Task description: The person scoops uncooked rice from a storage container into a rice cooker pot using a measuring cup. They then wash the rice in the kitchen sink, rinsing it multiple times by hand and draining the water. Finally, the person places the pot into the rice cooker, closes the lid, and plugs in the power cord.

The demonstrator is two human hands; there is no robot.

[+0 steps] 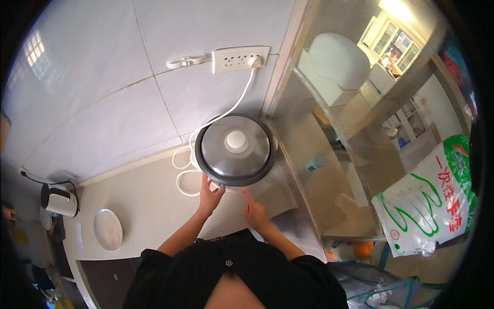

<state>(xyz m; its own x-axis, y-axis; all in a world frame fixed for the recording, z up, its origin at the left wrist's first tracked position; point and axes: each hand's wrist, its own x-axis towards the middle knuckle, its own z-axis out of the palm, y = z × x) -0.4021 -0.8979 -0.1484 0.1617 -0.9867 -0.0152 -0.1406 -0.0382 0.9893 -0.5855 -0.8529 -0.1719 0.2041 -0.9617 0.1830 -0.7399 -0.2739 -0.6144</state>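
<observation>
A rice cooker [212, 153] with a domed metal lid, a white knob and a dark rim stands on the counter against the tiled wall. My left hand [210, 198] is closed at the cooker's near left side, its fingers at the body just under the rim and its thumb bent toward them. At the cooker's front, my right hand [255, 212] points its index finger up to a small orange-red spot below the rim. The other fingers of that hand are curled, and nothing shows in it. The lid hides most of the cooker's front.
A white cord [242, 95] runs from the wall socket [240, 58] down behind the cooker, with loops beside it. Leftward on the counter [149, 206] are a round metal plate [108, 229] and a white kettle [60, 200]. Wooden shelves [303, 149] and a printed plastic bag [422, 201] stand right.
</observation>
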